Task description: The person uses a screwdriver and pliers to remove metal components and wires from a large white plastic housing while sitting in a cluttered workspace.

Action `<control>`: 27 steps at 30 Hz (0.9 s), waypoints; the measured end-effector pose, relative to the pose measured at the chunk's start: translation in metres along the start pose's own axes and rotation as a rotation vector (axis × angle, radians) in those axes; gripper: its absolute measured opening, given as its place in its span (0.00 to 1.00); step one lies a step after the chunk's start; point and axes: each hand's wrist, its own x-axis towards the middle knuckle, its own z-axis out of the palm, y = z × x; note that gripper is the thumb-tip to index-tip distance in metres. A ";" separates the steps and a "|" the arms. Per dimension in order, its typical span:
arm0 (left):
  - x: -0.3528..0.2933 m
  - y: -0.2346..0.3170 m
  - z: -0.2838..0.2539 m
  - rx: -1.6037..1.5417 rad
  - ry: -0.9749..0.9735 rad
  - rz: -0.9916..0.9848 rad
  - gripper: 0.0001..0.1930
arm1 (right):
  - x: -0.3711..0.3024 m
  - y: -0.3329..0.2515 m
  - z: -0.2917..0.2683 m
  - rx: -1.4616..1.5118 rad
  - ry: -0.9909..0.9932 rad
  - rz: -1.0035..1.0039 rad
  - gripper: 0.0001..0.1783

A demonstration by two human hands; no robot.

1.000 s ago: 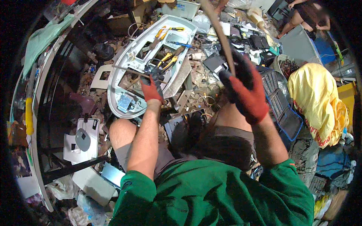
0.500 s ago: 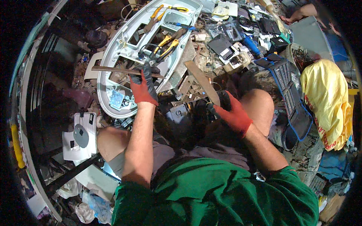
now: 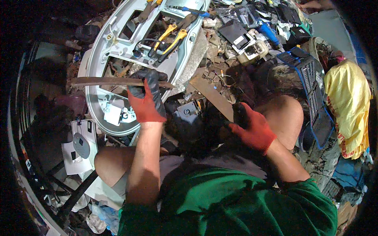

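My left hand, in a red and black work glove, is closed around a long, narrow brown strip. The strip lies crosswise over the lower part of a pale grey plastic housing. My right hand, gloved the same way, grips the near end of a wide, flat brown blade-like bar, which slants up to the left. Whether either piece is metal or wood is hard to tell. Between the hands sits a small silver device. Yellow-handled pliers rest on the housing above my left hand.
A blue-handled screwdriver lies on the housing's far end. Electronic scrap, including a black box, is heaped beyond. A blue-edged black tool pouch and a yellow sack stand at the right. White casings lie at the left.
The view has shifted, so the housing sits higher and farther left. My right hand with the flat bar appears lower and farther right. Both hands keep their hold.
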 end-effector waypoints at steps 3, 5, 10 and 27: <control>0.011 -0.015 -0.008 0.007 -0.035 0.065 0.37 | 0.004 -0.007 -0.004 0.064 -0.039 -0.007 0.33; 0.014 -0.018 -0.010 0.071 -0.019 0.054 0.33 | 0.006 -0.005 -0.003 0.049 -0.038 0.002 0.32; 0.002 -0.015 -0.004 -0.224 -0.098 0.131 0.24 | 0.013 -0.012 -0.005 0.123 -0.071 0.072 0.32; -0.003 -0.010 -0.004 0.067 0.005 0.118 0.42 | 0.010 -0.020 -0.011 0.151 -0.125 0.145 0.42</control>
